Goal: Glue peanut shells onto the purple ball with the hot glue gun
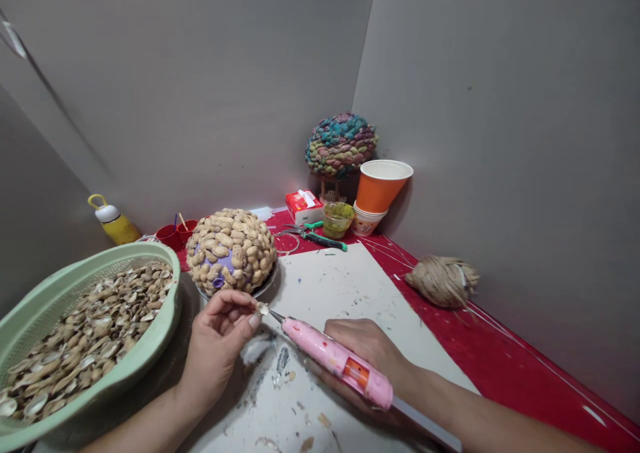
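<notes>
My right hand [367, 353] is wrapped round a pink glue gun [325, 350], with a long glue stick [425, 425] sticking out of its back end. Pinched between the thumb and fingers of my left hand [220, 343] is a peanut shell [262, 308], its pale inside showing. The gun's metal nozzle meets the shell or comes very close to it. Just behind my left hand a ball covered in peanut shells [245, 243] rests in a dish; patches of purple surface show through on its front left.
At left stands a green basket [173, 306] of peanut shells, with a yellow bottle [117, 223] behind. Cutters [325, 241], a glass bowl [338, 221], paper cups [383, 186], a tissue pack [304, 206] and a coloured ball [341, 145] stand at the back. Twine [443, 280] lies right.
</notes>
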`<control>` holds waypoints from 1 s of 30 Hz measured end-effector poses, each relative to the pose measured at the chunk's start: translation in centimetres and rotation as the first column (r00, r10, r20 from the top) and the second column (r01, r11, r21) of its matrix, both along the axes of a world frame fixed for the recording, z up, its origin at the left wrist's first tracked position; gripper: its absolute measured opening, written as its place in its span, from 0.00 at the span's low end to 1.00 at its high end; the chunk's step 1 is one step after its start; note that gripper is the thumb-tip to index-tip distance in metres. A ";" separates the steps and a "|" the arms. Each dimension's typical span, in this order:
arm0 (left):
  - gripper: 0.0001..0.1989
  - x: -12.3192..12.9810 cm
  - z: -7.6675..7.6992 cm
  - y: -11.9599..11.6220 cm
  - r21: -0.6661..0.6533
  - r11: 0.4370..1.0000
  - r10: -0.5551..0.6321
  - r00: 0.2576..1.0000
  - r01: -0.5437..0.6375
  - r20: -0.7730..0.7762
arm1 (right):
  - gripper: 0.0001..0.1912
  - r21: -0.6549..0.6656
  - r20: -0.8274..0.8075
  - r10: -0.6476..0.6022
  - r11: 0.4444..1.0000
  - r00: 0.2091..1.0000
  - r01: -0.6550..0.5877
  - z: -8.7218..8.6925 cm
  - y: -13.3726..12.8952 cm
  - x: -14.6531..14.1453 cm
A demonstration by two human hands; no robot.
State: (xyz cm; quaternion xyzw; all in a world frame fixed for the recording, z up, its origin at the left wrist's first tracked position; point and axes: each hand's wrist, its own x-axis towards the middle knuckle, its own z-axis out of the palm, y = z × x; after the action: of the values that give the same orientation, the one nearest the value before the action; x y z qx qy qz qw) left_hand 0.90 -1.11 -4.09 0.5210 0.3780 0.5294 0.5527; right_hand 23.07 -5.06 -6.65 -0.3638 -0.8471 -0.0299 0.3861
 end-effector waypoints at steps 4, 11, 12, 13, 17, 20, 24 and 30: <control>0.09 0.0 0.2 -0.1 0.004 1.000 0.007 1.000 -0.007 0.003 | 0.13 -0.010 -0.002 0.004 1.000 1.000 -0.004 0.0 0.0 0.1; 0.09 0.0 0.3 -0.2 0.009 1.000 0.013 1.000 -0.013 -0.009 | 0.14 -0.037 -0.033 0.025 0.999 0.999 -0.026 -0.5 0.2 0.1; 0.09 0.1 0.3 -0.2 0.010 1.000 0.013 1.000 -0.013 -0.010 | 0.14 -0.035 -0.042 0.033 0.999 0.999 -0.034 -0.6 0.2 0.1; 0.09 0.1 0.3 -0.2 0.011 1.000 0.010 1.000 -0.010 -0.012 | 0.14 -0.034 -0.051 0.037 0.999 0.998 -0.038 -0.7 0.2 0.1; 0.09 0.2 0.3 -0.2 -0.005 1.000 -0.003 1.000 0.003 -0.023 | 0.15 -0.036 -0.068 0.045 0.998 0.997 -0.047 -0.8 0.3 0.2; 0.09 0.4 0.3 -0.4 -0.023 1.000 -0.006 0.999 0.005 -0.039 | 0.16 -0.026 -0.058 0.032 0.999 0.998 -0.033 -0.7 0.3 0.1; 0.10 0.5 0.2 -0.6 -0.015 1.000 -0.016 0.997 0.015 -0.077 | 0.16 -0.006 -0.045 0.029 1.000 0.999 -0.030 -0.5 0.4 0.0; 0.11 0.5 0.3 -0.6 -0.023 1.000 -0.008 0.995 0.006 -0.104 | 0.15 -0.053 -0.064 0.060 0.997 0.996 -0.063 -0.4 0.2 0.0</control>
State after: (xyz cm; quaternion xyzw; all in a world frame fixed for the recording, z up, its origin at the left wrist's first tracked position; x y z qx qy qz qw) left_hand 1.44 -1.76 -3.79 0.5429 0.4104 0.4951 0.5401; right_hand 23.09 -4.85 -7.03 -0.3488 -0.8460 0.0167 0.4029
